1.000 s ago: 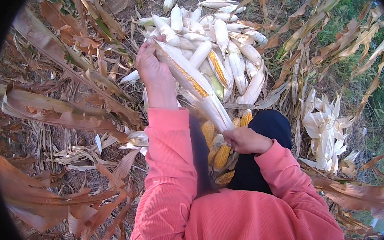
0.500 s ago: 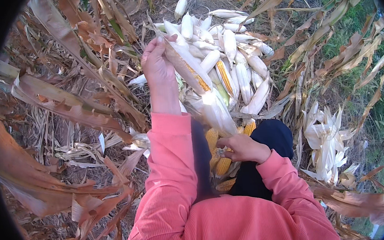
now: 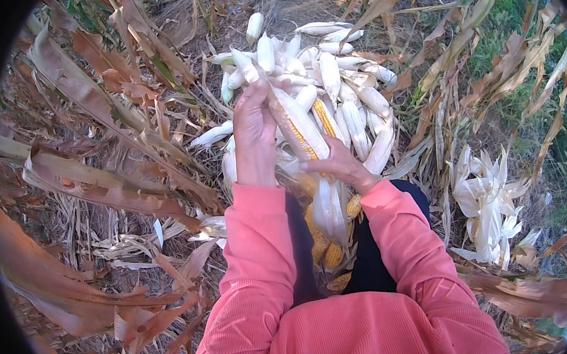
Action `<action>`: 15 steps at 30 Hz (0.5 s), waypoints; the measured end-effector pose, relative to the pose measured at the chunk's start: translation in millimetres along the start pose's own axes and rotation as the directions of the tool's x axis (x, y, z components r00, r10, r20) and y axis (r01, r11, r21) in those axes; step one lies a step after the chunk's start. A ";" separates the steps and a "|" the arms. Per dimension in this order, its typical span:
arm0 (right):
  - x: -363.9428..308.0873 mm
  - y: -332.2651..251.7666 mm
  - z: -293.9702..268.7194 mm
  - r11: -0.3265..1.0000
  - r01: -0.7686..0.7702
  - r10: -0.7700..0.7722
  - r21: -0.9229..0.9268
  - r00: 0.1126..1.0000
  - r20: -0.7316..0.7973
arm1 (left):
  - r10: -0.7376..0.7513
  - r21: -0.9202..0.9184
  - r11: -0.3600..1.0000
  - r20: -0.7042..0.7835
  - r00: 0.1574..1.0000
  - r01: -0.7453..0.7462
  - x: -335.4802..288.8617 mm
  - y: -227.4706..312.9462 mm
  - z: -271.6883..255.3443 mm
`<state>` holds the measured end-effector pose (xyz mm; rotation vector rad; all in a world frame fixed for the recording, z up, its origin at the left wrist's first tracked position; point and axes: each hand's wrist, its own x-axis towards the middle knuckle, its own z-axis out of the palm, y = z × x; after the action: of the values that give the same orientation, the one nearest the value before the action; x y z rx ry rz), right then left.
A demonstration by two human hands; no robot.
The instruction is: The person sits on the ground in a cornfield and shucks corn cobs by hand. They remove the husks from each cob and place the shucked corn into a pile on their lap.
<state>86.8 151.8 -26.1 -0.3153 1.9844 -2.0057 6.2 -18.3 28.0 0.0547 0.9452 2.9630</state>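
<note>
A partly husked ear of corn [image 3: 295, 124] is held at a slant in front of me, with a row of yellow kernels showing between pale husk leaves. My left hand [image 3: 254, 115] is closed around its upper part, the fingertips partly hidden behind it. Lower down, my right hand [image 3: 344, 164] grips the ear near its base, thumb across the front. Peeled-back husk [image 3: 330, 213] hangs below that hand. Between my legs lie several bare yellow ears [image 3: 333, 255], partly covered by the hanging husk.
Just beyond my hands spreads a heap of ears in white husks [image 3: 356, 125], one with exposed kernels [image 3: 323, 118]. A bunch of stripped husks [image 3: 484, 205] lies at the right. Dry corn stalks and leaves [image 3: 85, 175] crowd the left side; green weeds [image 3: 484, 62] grow at the upper right.
My right hand has risen from the lower husk to the ear's base and now grips there. The left hand has come slightly down and right with the ear. Loosened husk now hangs lower.
</note>
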 end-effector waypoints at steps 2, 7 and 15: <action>-1.4 1.1 3.7 0.997 0.049 -0.051 -0.055 0.998 -0.043 | -0.024 0.249 0.968 0.005 1.000 0.022 -5.1 2.6 7.5; -7.0 -9.2 3.1 0.967 0.058 -0.085 -0.247 0.991 -0.100 | -0.006 0.434 0.901 -0.038 0.999 0.022 -6.6 5.6 10.4; -16.0 -15.1 -8.5 0.905 0.136 -0.180 -0.404 0.981 -0.071 | -0.132 0.266 0.955 -0.018 0.991 0.132 0.4 7.3 -11.2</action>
<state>97.7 165.5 -10.3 -0.4811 2.5084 -1.7205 5.2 -30.7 23.1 -0.0025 1.2873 2.6969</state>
